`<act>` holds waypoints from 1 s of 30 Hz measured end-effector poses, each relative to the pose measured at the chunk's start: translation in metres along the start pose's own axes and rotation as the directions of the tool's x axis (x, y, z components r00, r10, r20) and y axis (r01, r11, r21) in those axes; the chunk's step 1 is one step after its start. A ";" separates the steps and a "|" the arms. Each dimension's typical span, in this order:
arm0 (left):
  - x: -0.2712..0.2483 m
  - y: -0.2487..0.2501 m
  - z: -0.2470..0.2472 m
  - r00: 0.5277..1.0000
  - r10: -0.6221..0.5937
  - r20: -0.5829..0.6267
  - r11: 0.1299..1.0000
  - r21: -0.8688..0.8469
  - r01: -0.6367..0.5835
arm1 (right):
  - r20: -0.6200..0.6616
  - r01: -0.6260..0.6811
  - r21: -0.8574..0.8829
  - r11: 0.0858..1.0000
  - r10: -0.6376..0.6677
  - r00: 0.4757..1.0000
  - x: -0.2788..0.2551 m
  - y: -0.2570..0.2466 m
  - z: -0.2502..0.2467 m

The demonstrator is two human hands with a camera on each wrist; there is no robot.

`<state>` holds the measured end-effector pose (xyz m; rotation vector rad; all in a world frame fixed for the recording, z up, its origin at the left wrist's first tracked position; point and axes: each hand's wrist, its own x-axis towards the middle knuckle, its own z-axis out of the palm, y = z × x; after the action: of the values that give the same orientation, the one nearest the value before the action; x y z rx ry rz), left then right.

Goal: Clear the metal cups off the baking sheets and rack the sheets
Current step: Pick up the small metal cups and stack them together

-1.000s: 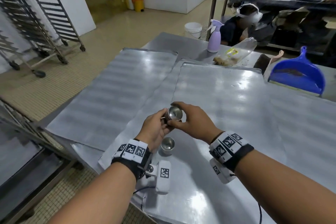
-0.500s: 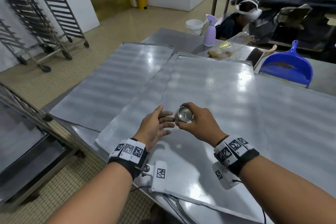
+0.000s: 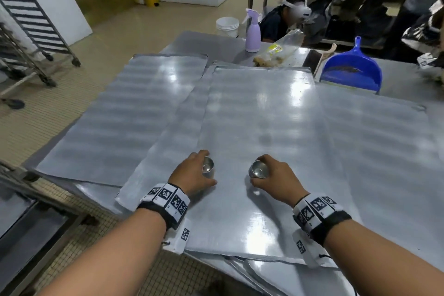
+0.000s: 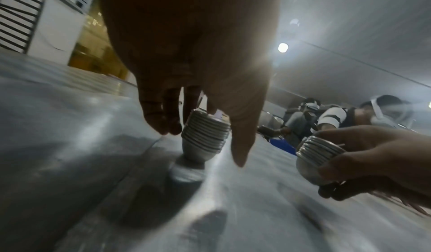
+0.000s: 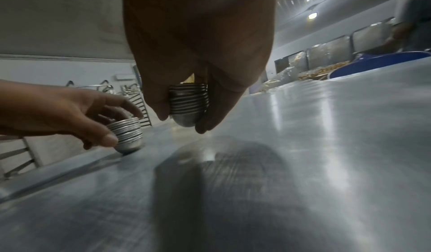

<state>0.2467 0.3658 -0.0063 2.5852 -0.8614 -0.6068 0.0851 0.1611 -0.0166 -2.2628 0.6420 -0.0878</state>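
Note:
Two nested stacks of small ribbed metal cups are near the front of the top baking sheet. My left hand curls round the left stack, which stands on the sheet in the left wrist view, with fingers behind it and thumb in front. My right hand grips the right stack. The right wrist view shows that stack held just above the sheet between fingers and thumb. More sheets lie to the left and right, overlapping under the top one.
At the table's far end are a purple spray bottle, a plastic bag of food and a blue dustpan. Wheeled tray racks stand on the floor at left. A person crouches behind the table.
The hands were together at one stack in front of me. They have parted: the right carried its stack down and right, and the left dropped onto the stack standing on the sheet.

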 end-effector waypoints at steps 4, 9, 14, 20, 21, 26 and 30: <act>0.020 -0.007 0.005 0.995 0.097 0.040 0.990 0.104 -0.100 | -0.030 -0.081 0.025 0.996 0.082 0.996 -0.006 0.001 0.004; 0.031 0.010 0.008 0.962 0.263 0.078 0.964 0.024 -0.265 | -0.077 -0.151 0.056 0.987 0.155 0.985 -0.020 0.002 0.006; 0.033 0.059 0.022 0.900 0.406 0.158 0.913 -0.034 -0.406 | -0.143 -0.235 0.131 0.963 0.253 0.957 -0.050 0.013 -0.009; 0.015 0.137 0.058 0.792 0.563 0.235 0.822 -0.058 -0.567 | -0.258 -0.300 0.175 0.938 0.338 0.905 -0.113 0.047 -0.047; 0.010 0.150 0.066 0.776 0.579 0.248 0.810 -0.065 -0.583 | -0.276 -0.311 0.177 0.934 0.351 0.895 -0.126 0.055 -0.054; -0.030 0.216 0.112 0.687 0.663 0.297 0.737 -0.098 -0.668 | -0.345 -0.369 0.211 0.905 0.422 0.838 -0.196 0.098 -0.088; -0.071 0.269 0.150 0.632 0.706 0.319 0.692 -0.119 -0.712 | -0.375 -0.410 0.214 0.887 0.462 0.804 -0.260 0.134 -0.115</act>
<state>-0.0084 0.1796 0.0073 1.8906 -1.8773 -0.7897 -0.2267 0.1303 0.0054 -1.9286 1.3381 -0.3805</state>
